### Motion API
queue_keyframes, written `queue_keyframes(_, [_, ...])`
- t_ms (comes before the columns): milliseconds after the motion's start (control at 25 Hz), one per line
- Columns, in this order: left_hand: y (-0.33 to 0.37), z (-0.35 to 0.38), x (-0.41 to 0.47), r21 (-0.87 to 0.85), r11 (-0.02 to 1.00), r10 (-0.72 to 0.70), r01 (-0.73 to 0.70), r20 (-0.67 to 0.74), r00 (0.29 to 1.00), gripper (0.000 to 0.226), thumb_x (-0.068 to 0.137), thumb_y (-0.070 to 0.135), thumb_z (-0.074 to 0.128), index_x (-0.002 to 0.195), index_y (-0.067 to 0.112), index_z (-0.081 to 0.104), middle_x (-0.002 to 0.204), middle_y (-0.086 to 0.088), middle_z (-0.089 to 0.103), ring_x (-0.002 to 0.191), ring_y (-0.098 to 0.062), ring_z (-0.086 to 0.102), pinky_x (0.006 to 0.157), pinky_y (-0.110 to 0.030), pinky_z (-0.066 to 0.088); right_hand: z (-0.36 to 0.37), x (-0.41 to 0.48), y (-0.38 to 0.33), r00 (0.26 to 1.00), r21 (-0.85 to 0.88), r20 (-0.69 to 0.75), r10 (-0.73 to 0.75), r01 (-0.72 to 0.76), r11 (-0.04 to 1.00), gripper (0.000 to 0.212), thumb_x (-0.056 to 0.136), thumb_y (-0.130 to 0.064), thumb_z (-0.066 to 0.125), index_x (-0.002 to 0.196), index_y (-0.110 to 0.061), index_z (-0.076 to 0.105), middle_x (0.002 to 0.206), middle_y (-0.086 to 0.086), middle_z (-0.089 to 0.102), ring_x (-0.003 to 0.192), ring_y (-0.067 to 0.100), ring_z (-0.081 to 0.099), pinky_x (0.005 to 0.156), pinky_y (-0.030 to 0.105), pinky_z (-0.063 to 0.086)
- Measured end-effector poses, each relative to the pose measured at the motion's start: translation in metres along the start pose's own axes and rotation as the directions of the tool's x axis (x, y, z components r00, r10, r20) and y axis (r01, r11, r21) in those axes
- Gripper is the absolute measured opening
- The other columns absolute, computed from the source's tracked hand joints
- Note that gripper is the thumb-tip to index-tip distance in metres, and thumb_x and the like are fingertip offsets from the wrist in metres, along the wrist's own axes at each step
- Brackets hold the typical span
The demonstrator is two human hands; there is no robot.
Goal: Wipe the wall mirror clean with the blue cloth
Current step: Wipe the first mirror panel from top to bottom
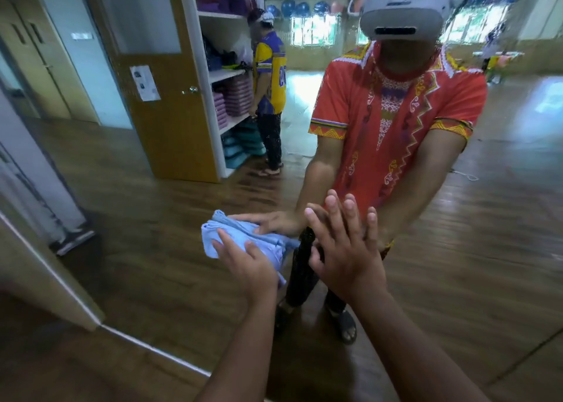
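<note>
The wall mirror [158, 194] fills most of the view, its lower edge running diagonally along the wooden floor. My left hand [246, 264] presses the bunched blue cloth [219, 240] flat against the glass, fingers straight and spread over it. My right hand [344, 246] lies flat on the mirror just right of the cloth, fingers straight and pointing up, holding nothing. The glass reflects me in a red patterned shirt, with both mirrored hands meeting mine.
The mirror's white bottom frame [146, 345] meets the wooden floor at lower left. Reflected behind me are a wooden door [158, 97], white shelves with purple mats [231, 97] and a person in a yellow and purple shirt [269, 97].
</note>
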State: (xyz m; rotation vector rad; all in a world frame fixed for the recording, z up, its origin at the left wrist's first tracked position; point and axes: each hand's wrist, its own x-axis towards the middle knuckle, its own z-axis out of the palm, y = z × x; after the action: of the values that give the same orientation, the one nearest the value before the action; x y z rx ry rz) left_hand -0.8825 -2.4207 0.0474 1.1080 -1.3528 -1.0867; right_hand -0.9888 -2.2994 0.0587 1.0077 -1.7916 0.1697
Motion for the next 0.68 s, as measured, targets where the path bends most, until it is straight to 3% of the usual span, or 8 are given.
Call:
queue_keyframes(80, [0.026, 0.004, 0.000, -0.059, 0.998, -0.035, 0.035, -0.007, 0.999, 0.061, 0.104, 0.009, 0.045, 0.159, 0.011, 0.020, 0.166, -0.018, 0.010, 0.155, -0.024, 0.009, 0.118, -0.023, 0.007, 0.001, -0.001, 0.001, 1.000, -0.006, -0.006, -0.011, 0.011, 1.000, 0.084, 0.085, -0.041, 0.059, 0.161, -0.027, 0.027, 0.169, 0.013, 0.013, 0.157, 0.036, 0.004, 0.125, 0.059, 0.002])
queue_keyframes(240, [0.091, 0.006, 0.003, -0.104, 0.960, 0.262, -0.260, 0.002, 0.965, 0.059, 0.104, 0.009, 0.045, 0.158, 0.020, 0.026, 0.168, -0.006, 0.007, 0.154, -0.014, 0.004, 0.116, -0.015, 0.008, 0.002, -0.002, 0.002, 1.000, -0.012, -0.027, -0.012, 0.011, 1.000, 0.088, 0.085, -0.042, 0.059, 0.163, -0.028, 0.021, 0.171, 0.012, 0.005, 0.157, 0.035, 0.003, 0.125, 0.059, 0.003])
queue_keyframes(320, [0.103, 0.010, 0.005, -0.118, 0.932, 0.345, -0.343, -0.003, 0.939, 0.058, 0.104, 0.010, 0.044, 0.157, 0.024, 0.027, 0.168, -0.001, 0.005, 0.154, -0.010, 0.002, 0.115, -0.009, 0.007, 0.002, -0.002, 0.001, 0.999, -0.017, -0.034, -0.007, 0.007, 1.000, 0.088, 0.083, -0.042, 0.060, 0.162, -0.029, 0.023, 0.171, 0.011, 0.005, 0.157, 0.034, 0.003, 0.125, 0.058, 0.004])
queue_keyframes(360, [0.101, 0.012, 0.006, -0.108, 0.916, 0.386, -0.385, -0.016, 0.922, 0.057, 0.104, 0.010, 0.044, 0.157, 0.023, 0.028, 0.168, -0.002, 0.005, 0.154, -0.012, 0.002, 0.114, -0.007, 0.007, 0.002, -0.002, 0.001, 0.999, -0.020, -0.034, -0.004, 0.004, 1.000, 0.088, 0.083, -0.042, 0.061, 0.162, -0.029, 0.024, 0.171, 0.011, 0.005, 0.157, 0.034, 0.004, 0.125, 0.058, 0.003])
queue_keyframes(440, [0.075, 0.014, 0.009, -0.062, 0.890, 0.451, -0.453, -0.036, 0.892, 0.057, 0.102, 0.011, 0.044, 0.156, 0.018, 0.030, 0.167, -0.010, 0.008, 0.155, -0.020, 0.005, 0.120, -0.018, 0.009, 0.001, -0.001, 0.000, 1.000, -0.022, -0.024, -0.003, 0.003, 1.000, 0.089, 0.082, -0.042, 0.062, 0.161, -0.030, 0.025, 0.171, 0.011, 0.003, 0.157, 0.034, 0.003, 0.125, 0.057, 0.001])
queue_keyframes(560, [0.001, 0.017, 0.013, -0.008, 0.945, 0.326, -0.328, -0.085, 0.942, 0.058, 0.097, 0.011, 0.042, 0.154, 0.007, 0.032, 0.164, -0.023, 0.014, 0.152, -0.033, 0.015, 0.123, -0.041, 0.018, 0.000, -0.002, 0.001, 1.000, -0.018, 0.004, -0.008, 0.008, 1.000, 0.088, 0.082, -0.043, 0.060, 0.161, -0.029, 0.023, 0.171, 0.011, 0.001, 0.157, 0.034, -0.002, 0.125, 0.057, -0.001])
queue_keyframes(680, [-0.063, 0.022, 0.003, -0.037, 0.999, -0.031, 0.026, -0.147, 0.989, 0.057, 0.096, 0.010, 0.039, 0.151, -0.003, 0.034, 0.157, -0.033, 0.024, 0.146, -0.041, 0.025, 0.118, -0.039, 0.020, -0.001, -0.002, 0.002, 1.000, -0.034, 0.025, -0.017, 0.018, 0.999, 0.087, 0.085, -0.046, 0.055, 0.162, -0.028, 0.018, 0.171, 0.011, -0.003, 0.157, 0.034, -0.006, 0.124, 0.058, 0.002])
